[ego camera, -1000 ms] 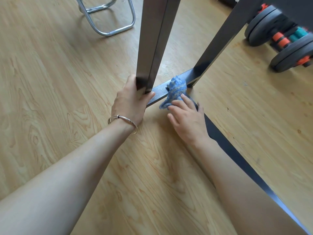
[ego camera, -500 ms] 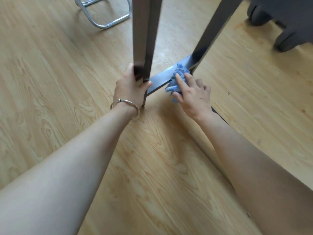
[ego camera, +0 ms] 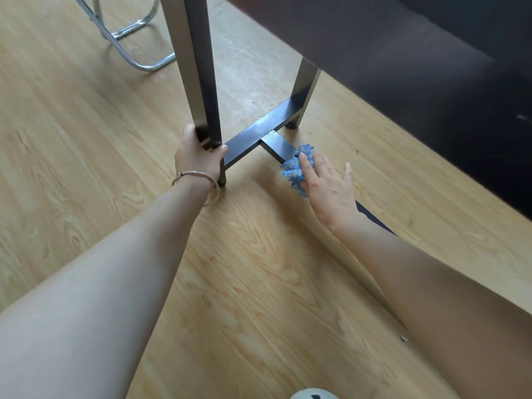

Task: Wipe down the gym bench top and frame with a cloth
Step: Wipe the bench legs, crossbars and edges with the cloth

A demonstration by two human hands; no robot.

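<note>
Hands are low at the frame of a gym bench, seen from the head camera looking down. The left hand grasps the bottom end of the near leg, with fingers curled round the back of it and the thumb on the front side. A thin silver bracelet sits on that wrist.

From the near leg a dark cross bar runs just above the floor to the far leg. A long bar leaves the middle of the cross bar and goes toward the person. A blue cloth lies bunched on this long bar, close to the joint. The right hand rests flat on the cloth with straight, slightly spread fingers and presses it on the bar. Whether the thumb holds the cloth from below cannot be told. Behind the right wrist a piece of the long bar shows again.

The dark bench top fills the upper right corner, above the far leg. At upper left a chrome tube frame stands on the wooden floor, well apart from the bench. At the bottom edge a pale round thing is cut off.
</note>
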